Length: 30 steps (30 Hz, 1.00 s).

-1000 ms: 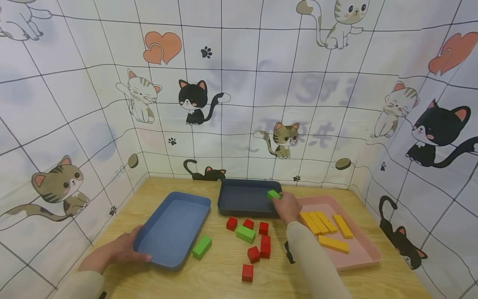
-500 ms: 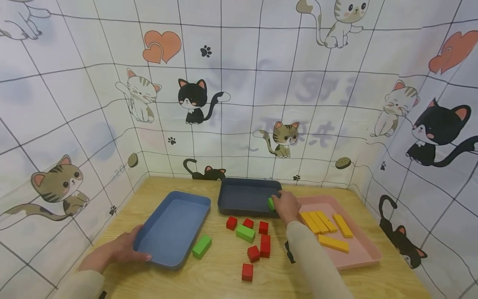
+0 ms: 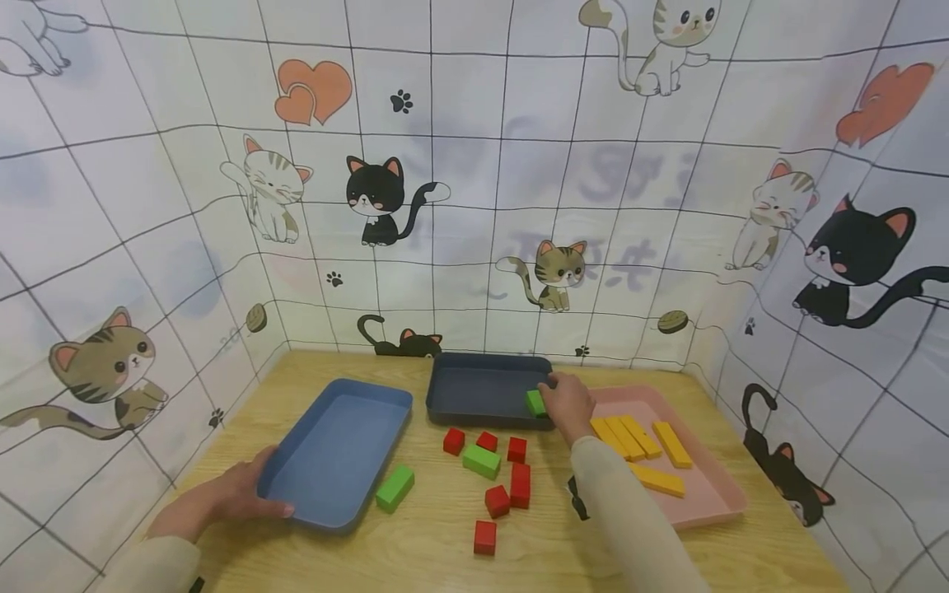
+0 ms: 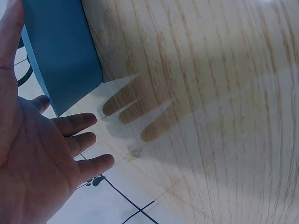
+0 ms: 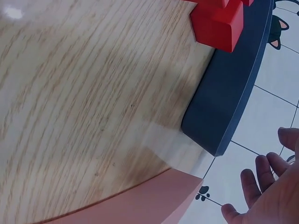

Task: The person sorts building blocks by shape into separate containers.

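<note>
My left hand (image 3: 233, 494) rests against the near left corner of the blue tray (image 3: 274, 461), thumb along its near rim. The left wrist view shows that hand's fingers spread and loose beside the tray corner. My right hand (image 3: 569, 405) is over the right end of the dark navy tray (image 3: 489, 424). A green block (image 3: 536, 403) stands in that tray, right by the fingertips and partly covered by them. In the right wrist view the right hand's fingers (image 5: 250, 184) are apart above the tray rim, and the block is hidden.
Two green blocks (image 3: 482, 461) and several red blocks (image 3: 485, 537) lie on the wooden table (image 3: 415, 552). A pink tray (image 3: 712, 490) on the right holds several yellow blocks (image 3: 656, 479). Cat-print cloth walls (image 3: 474, 165) enclose the back and sides.
My right hand has lowered the green block from above the navy tray into its right end, and the fingers have loosened from it. My left hand has stayed at the blue tray.
</note>
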### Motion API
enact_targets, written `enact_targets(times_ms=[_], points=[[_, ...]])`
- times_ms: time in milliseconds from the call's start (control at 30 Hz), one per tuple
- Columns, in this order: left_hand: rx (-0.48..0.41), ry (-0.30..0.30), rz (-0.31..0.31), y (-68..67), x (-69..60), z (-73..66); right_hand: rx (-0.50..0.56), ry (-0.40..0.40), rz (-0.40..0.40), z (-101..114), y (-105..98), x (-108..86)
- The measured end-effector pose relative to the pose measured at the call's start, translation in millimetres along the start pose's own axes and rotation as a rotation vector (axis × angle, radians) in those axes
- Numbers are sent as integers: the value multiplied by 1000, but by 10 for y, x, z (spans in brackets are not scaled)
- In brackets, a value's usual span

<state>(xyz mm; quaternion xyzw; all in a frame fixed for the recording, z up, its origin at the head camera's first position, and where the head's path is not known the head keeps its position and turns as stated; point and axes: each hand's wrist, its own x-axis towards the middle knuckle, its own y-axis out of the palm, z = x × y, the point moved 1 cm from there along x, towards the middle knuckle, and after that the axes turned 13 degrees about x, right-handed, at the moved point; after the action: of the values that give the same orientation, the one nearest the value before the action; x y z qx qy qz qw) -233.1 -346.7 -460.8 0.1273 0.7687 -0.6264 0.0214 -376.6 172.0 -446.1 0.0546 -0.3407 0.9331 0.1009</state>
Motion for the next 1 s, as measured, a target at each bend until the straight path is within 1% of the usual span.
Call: enact_targets(times_ms=[133,467,767,900,1000], points=[[-1,-5,12,8,9,13,-1,-13,7,22,-18,-20],[-4,-6,16,4,11,8,24,-72,12,72,-93,-105],[2,2,13,4,1,6,44,-88,62,105,-129,-148],[-3,-7,19,5,1,8,72,-105,88,142,-134,-203],[-6,-2,14,1,3,3,86,-119,104,152,-122,-247]])
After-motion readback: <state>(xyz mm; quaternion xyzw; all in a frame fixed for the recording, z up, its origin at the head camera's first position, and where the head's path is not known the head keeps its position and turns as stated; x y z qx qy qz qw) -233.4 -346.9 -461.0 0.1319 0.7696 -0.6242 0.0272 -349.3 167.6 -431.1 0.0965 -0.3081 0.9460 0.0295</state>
